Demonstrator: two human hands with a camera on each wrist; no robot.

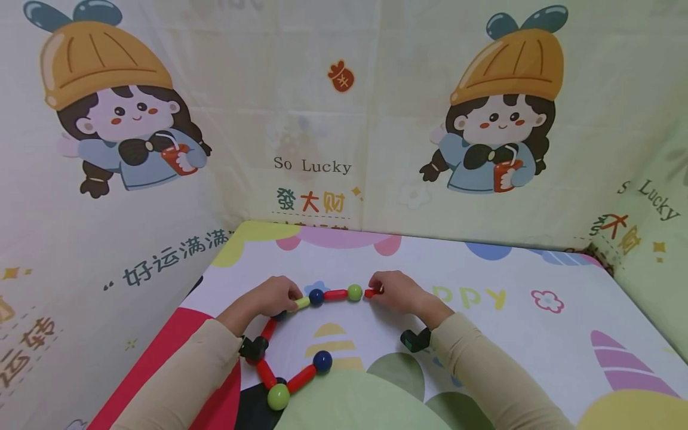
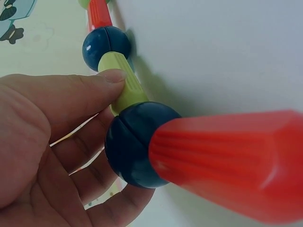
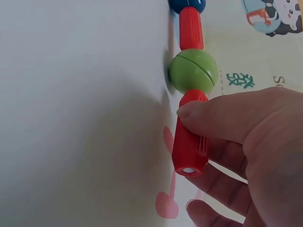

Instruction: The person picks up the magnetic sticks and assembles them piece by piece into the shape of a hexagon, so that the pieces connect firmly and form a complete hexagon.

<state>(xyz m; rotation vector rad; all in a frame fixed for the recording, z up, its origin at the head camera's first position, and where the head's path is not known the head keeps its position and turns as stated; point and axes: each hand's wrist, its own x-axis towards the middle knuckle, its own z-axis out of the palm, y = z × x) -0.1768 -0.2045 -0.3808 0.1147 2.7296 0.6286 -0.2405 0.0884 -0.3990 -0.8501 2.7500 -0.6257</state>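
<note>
A chain of magnetic rods and balls curves over the table. My left hand pinches the yellow-green rod between thumb and fingers; a blue ball sits at its near end and another blue ball at its far end. From there a red rod leads to a green ball. Beside that ball, my right hand pinches a red rod, whose far end meets or nearly meets the ball. A round metal tip shows on the rod's near end.
Nearer me, the chain continues through a red rod to a green ball, then another red rod and a blue ball. A patterned cloth hangs behind the printed table.
</note>
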